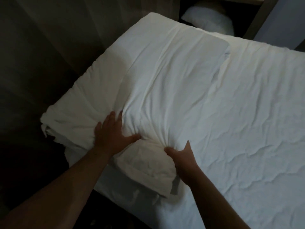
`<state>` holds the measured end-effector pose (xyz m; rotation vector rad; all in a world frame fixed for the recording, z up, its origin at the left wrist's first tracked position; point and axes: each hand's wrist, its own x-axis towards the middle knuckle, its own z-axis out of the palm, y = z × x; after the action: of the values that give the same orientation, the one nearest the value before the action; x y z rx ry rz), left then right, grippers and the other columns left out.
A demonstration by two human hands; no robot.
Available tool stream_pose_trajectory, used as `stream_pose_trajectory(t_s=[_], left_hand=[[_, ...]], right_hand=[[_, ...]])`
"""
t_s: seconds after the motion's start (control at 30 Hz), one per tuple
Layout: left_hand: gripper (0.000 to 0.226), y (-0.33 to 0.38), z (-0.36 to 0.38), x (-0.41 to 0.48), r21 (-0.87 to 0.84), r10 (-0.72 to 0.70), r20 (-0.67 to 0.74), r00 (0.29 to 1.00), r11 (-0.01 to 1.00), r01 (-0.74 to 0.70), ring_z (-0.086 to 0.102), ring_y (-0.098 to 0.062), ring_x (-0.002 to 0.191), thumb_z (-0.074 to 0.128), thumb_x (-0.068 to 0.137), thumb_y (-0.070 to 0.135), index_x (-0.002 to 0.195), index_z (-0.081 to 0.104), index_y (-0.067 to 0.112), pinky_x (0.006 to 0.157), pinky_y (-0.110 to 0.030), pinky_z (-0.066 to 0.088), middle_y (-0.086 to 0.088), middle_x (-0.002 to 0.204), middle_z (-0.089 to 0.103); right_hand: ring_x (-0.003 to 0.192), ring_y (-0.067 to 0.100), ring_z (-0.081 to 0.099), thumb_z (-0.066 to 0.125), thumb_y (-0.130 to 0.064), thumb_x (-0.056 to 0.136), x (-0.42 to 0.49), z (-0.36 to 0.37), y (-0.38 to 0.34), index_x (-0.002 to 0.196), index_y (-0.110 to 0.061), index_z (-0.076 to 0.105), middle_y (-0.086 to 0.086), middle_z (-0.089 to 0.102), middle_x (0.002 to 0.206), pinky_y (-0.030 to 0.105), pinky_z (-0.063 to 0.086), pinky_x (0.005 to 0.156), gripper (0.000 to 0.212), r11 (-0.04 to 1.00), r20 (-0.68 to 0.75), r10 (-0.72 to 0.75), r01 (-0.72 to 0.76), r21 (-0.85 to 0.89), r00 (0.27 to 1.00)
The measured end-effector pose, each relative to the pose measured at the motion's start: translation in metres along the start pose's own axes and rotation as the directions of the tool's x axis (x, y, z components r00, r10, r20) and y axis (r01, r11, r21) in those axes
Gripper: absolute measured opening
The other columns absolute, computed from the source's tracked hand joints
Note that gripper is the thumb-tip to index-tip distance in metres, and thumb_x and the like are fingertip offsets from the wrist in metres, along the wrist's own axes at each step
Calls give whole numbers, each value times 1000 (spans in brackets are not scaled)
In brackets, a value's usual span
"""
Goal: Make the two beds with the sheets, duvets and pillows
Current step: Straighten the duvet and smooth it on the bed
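White pillowcase (pixel 168 96) bunches at 6 o'clock; right hand (pixel 183 156) clenches the gather, left hand (pixel 113 134) presses flat. Risk: uneven pull twists it around the cream pillow (pixel 148 171).

White bundle (pixel 209 20) beyond bed (pixel 247 113) blurred, perhaps pillow; bed cut off right.

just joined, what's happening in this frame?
A person is dressing a pillow on the bed. The right hand grips the bunched mouth of what looks like a white pillowcase, while the left hand presses flat on the fabric beside it. The pillow's near end sticks out, so it is only partly in. A second pillow sits in a dark shelf beyond the bed.
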<state>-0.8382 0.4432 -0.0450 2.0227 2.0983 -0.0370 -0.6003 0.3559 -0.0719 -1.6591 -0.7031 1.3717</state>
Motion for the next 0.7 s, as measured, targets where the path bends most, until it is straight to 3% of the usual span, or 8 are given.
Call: stream_pose_trajectory(t_s=[0.1,0.23,0.3,0.37,0.4,0.5,0.6,0.7], left_hand=[[122,4,-1,-5,32,53,-19,998,998,-52,21,-26,148,24,55,100,155,5,33,116,-50,22,-8,164,13],[112,3,-3,-16,118,133,77,988,983,-142,28,-24,145,16,58,92,154,19,33,111,-46,28,-8,161,23],[89,-9,-24,-4,-4,257,-102,961,966,-259,57,-29,122,30,71,79,133,57,21,98,-43,45,-12,136,57],[63,-35,-47,17,11,322,-469,823,933,-359,66,-37,106,48,83,59,115,70,10,90,-45,51,-18,118,68],[62,-50,-58,28,53,297,-514,805,947,-316,60,-39,116,51,84,55,123,65,9,97,-49,45,-21,127,62],[91,-89,-73,52,127,70,-254,965,991,-38,19,-38,146,36,79,73,153,28,20,116,-56,13,-18,159,24],[109,-116,-48,63,85,-84,-26,996,993,85,0,-29,151,15,67,93,156,-1,33,118,-58,1,-5,165,-1],[110,-127,-14,69,-8,-128,85,988,992,130,-7,-23,151,15,64,94,154,-11,37,119,-58,1,2,165,-12]], right_hand=[[97,23,70,83,-35,54,6,-18,10,123,-22,55,3,70,109,46,59,85,75,999,-18,43,-44,-23,999],[102,23,69,90,-41,56,-1,-22,22,124,-23,55,8,68,121,49,55,93,79,975,-31,198,-200,-98,980],[125,32,54,89,-47,62,-1,-16,15,146,-22,34,18,49,143,49,45,106,104,909,-194,244,-294,-295,950],[141,40,32,80,-50,71,-3,0,-10,156,-22,15,23,25,156,50,31,115,111,813,-357,25,-227,-537,934],[145,40,23,74,-48,78,-6,13,-25,157,-22,14,22,18,160,50,24,118,102,767,-346,-180,-89,-636,921],[147,39,23,52,-49,88,4,66,-52,153,-19,31,22,23,160,53,20,118,75,464,-43,-629,331,-822,776],[152,33,6,33,-71,86,29,92,-44,155,-28,20,14,10,165,51,5,122,83,264,204,-462,354,-897,863],[153,29,0,31,-76,84,44,90,-14,157,-27,12,11,5,166,49,0,123,90,243,201,-419,323,-915,885]])
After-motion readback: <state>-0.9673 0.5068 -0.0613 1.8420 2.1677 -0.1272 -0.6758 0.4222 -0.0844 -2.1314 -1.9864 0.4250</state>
